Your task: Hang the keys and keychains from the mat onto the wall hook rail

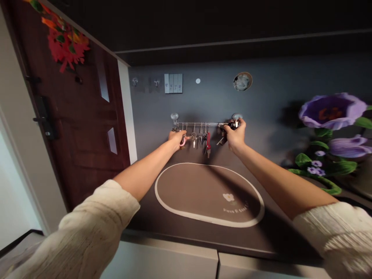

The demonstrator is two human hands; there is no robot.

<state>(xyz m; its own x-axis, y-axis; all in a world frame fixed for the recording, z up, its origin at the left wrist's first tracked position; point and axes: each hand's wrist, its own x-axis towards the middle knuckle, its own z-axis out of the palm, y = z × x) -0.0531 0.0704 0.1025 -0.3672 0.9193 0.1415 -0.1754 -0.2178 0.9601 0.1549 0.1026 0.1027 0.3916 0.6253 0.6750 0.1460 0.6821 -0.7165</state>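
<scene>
Head view: two bare forearms stretch from cream knitted sleeves (95, 221) over pale cabinet fronts (162, 259) toward a row of keys on the wall
Counter: a dark top (180, 236) carries a brown oval mat (192, 186) with a pale border, a white flower and lettering, partly crossed by a shadow
Blooms: large purple flowers (333, 112) stand at the right, well apart from the hands
Right hand: the hand (236, 135) grips a dark key bunch (231, 124) at the right end of the rack, one key slanting down below it
Left hand: the other hand (176, 138) curls its fingers at the left end, beside a pink ring (183, 144); whether it grips the ring or the keys there cannot be told
Keys: between the hands, silver keys (194, 142) and a red-strapped key (208, 143) hang untouched
Progress: the middle sets appear settled in place, while the two ends look unfinished, with fingers at both; whether the right bunch is on a hook is hidden
Rack: a slim bar rack (190, 123) hangs from two clear wall mounts, seemingly level
Wall: a switch panel (173, 83) and a round opening (243, 81) sit higher up
</scene>
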